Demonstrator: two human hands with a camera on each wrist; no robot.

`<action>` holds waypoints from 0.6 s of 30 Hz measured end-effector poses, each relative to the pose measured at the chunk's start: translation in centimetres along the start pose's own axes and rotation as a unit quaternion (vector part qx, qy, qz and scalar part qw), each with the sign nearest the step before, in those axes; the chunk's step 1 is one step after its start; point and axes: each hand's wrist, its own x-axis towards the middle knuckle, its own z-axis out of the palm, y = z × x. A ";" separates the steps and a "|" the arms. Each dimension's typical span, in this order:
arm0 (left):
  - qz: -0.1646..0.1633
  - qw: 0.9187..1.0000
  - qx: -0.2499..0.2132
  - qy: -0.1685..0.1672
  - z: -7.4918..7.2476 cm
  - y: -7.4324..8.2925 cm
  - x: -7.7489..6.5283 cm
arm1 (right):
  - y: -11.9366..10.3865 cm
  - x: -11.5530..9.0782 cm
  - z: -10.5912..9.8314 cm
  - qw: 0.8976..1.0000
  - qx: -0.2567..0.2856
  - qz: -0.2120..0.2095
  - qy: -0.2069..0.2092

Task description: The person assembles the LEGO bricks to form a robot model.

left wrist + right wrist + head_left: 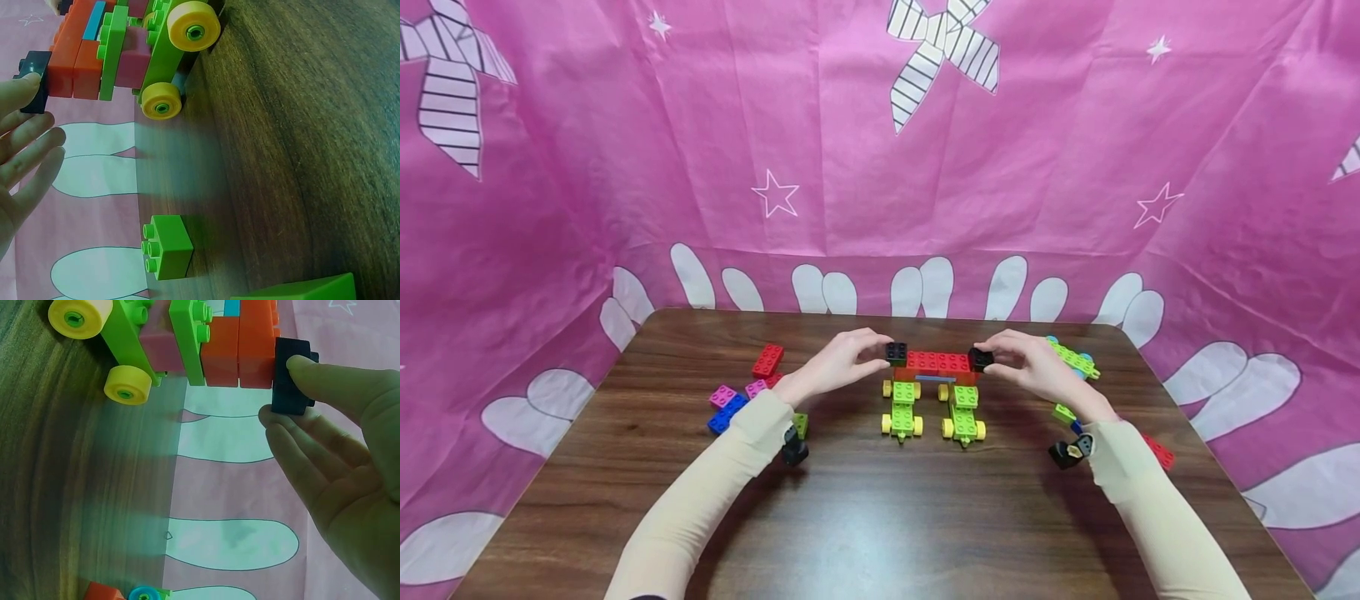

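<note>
A toy brick structure stands on the table, with a row of red bricks (936,362) across two lime-green wheeled bases (902,410) with yellow wheels. At its left end my left hand (842,362) pinches a black brick (36,78) between thumb and fingers, right on top of the red layer. My right hand (1033,367) pinches another black brick (290,378) at the right end, its base against the red brick. Two red layers, a green plate (187,344) and a pink brick (161,340) stack above the wheeled base. A thin blue piece (936,378) shows on the near side.
Left of the structure lie a red brick (767,361), a pink brick (722,397), a blue brick (727,414) and a green brick (169,247). On the right are a green wheeled base (1075,358) with blue wheels and a red brick (1160,452). A pink curtain (850,150) surrounds the table.
</note>
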 end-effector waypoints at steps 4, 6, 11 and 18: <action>-0.001 1.000 0.005 0.001 0.0 0.1 0.0 | 0.0 0.2 -0.1 0.999 -0.034 -0.008 0.000; -0.003 1.000 0.008 0.001 0.0 0.1 0.0 | -0.1 0.3 -0.2 0.999 -0.044 -0.005 -0.002; -0.001 1.000 0.005 -0.001 0.1 0.1 0.0 | -0.4 0.4 -0.3 0.999 -0.041 0.015 -0.015; -0.001 1.000 0.001 0.002 0.1 0.1 0.0 | -0.9 0.4 -0.1 0.998 -0.049 0.031 -0.006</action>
